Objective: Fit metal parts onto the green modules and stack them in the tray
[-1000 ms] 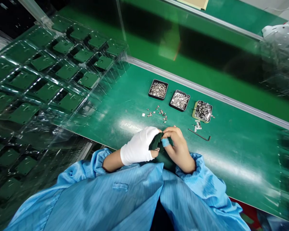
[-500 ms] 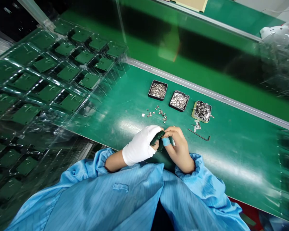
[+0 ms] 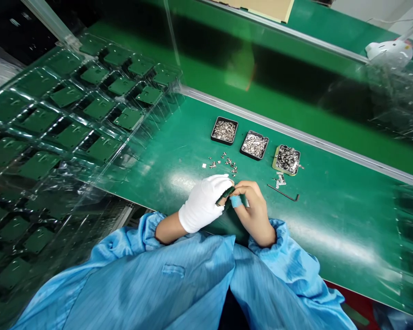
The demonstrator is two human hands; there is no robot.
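Note:
My left hand [image 3: 203, 202], in a white glove, is closed round a small dark green board [image 3: 225, 195] held edge-on just above the green mat [image 3: 179, 151]. My right hand [image 3: 254, 208] is bare, with a blue cot on one finger, and its fingertips pinch at the same board from the right. What sits between those fingertips is too small to make out. Both hands meet near the mat's front edge, just below a scatter of small metal parts [image 3: 225, 162].
Three small trays of metal parts [image 3: 224, 130] [image 3: 254, 144] [image 3: 287, 159] stand in a row beyond the hands. A black hex key [image 3: 284, 193] lies to the right. Clear blister trays holding several green boards [image 3: 72, 114] fill the left side.
The hands have turned the green board from flatter to more edge-on and shifted slightly up and forward. The camera view has drifted a little.

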